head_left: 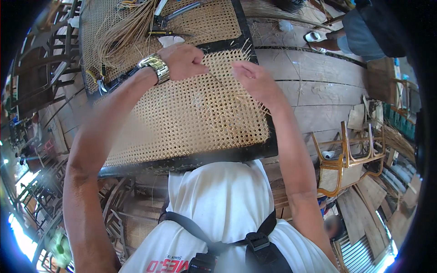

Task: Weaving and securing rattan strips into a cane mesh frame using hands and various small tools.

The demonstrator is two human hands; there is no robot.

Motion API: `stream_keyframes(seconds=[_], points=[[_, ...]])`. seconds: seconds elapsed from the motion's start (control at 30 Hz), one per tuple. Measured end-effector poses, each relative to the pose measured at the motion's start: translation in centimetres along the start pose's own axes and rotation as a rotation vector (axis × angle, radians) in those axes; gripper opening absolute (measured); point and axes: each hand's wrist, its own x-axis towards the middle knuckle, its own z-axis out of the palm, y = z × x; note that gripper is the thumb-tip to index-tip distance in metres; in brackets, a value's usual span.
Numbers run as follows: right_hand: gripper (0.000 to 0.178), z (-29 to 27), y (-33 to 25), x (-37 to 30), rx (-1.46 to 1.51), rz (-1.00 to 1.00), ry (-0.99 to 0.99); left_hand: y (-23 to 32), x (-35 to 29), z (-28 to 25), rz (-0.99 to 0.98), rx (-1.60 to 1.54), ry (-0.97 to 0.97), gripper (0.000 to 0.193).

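Note:
A woven cane panel (182,123) in a black frame (205,157) lies in front of me. Over its far part is my left hand (182,62), closed like a fist, with a gold-coloured watch (157,66) on the wrist. A thin dark strand or tool (217,81) slants from near its thumb toward the weave; its kind is unclear. My right hand (257,84) hovers by the panel's right edge, fingers bent and drawn together, slightly blurred. Whatever it pinches is hidden. Loose cane ends (246,48) stick out at the far right corner.
A bundle of loose cane strands (123,38) lies on the second cane section, beside a long-handled tool (182,10) and white crumpled material (170,41). Pliers (102,82) rest at left. A wooden chair frame (343,159) stands at right. Another person's leg (334,40) shows at upper right.

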Motion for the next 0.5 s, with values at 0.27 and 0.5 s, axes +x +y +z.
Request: stream_keyframes(seconds=[0.27,0.5], points=[[0.026,2.4,1.6,-0.1,-0.106,0.124,0.098,1.5,1.4,3.4,-0.081,-0.196,-0.052,0.031],[0.018,2.1,1.0,0.5,-0.461,0.269,0.094,4.2,3.3,5.2,-0.048,0.098,-0.341,0.028]])
